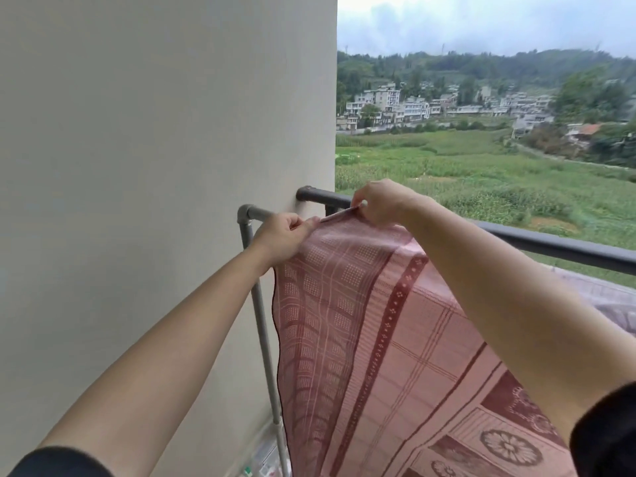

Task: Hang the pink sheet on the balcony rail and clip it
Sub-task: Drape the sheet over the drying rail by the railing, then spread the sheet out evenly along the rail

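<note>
The pink sheet (371, 339), woven with checks and dark red flower bands, hangs in front of me with its top edge lifted near the dark balcony rail (557, 244). My left hand (282, 237) pinches the sheet's upper left edge. My right hand (382, 201) pinches the same edge a little further right, just above the rail where it meets the wall. The sheet's lower part runs out of view at the bottom. No clip is visible.
A cream wall (165, 166) fills the left. A grey pipe frame (260, 304) stands against it, its elbow just left of my left hand. Small packets lie on the floor by the pipe's foot. Beyond the rail are green fields and houses.
</note>
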`<state>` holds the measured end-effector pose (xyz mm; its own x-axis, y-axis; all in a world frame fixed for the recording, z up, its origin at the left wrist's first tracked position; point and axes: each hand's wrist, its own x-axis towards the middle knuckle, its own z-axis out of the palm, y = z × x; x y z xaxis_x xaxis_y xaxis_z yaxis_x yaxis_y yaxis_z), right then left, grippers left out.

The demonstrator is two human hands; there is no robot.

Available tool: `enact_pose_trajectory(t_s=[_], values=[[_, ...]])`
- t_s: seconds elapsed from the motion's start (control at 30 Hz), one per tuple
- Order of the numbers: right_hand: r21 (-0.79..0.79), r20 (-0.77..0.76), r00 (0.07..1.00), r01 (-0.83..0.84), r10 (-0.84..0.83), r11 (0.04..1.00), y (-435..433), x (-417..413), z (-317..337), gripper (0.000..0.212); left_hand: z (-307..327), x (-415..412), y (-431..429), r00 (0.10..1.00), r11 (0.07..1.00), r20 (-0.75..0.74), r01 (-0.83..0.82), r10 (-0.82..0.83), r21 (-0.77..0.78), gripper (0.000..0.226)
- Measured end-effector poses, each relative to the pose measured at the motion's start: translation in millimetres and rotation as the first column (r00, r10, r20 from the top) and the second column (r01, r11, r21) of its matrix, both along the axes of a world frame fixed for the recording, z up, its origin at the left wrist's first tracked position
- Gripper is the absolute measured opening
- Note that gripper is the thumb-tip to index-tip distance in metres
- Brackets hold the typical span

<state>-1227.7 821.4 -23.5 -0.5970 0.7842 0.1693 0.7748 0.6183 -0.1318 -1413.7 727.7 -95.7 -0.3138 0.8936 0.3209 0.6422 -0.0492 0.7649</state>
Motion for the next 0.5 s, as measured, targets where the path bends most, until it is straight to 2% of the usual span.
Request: enact_pose_trajectory(t_s=[0.07,0.17,0.23,0.37,0.5], values=[[-0.001,-0.031,1.000,-0.001,0.001,1.000,0,-24,-10,0.037,-9,-24,-3,0.995,0.997,0.074,0.065,-0.062,-0.032,0.050],[0.021,-0.066,0.998,-0.021,0.022,1.000,0,-51,-20,0.034,-22,-48,-3,0.975,0.992,0.182,0.128,-0.125,-0.004,0.033],[0.002,-0.065,0.997,-0.035,0.035,0.999,3,-65,-22,0.034,-30,-61,0,0.958,0.993,0.260,0.111,-0.117,0.038,0.024],[-0.132,0.069,0.996,-0.038,0.048,0.991,12,-82,-20,0.037,-40,-79,3,0.912,0.990,0.388,0.140,-0.137,0.019,0.022],[-0.121,0.156,0.987,-0.008,0.027,0.993,18,-90,-18,0.036,-37,-88,9,0.858,0.981,0.476,0.179,-0.195,0.079,0.023]])
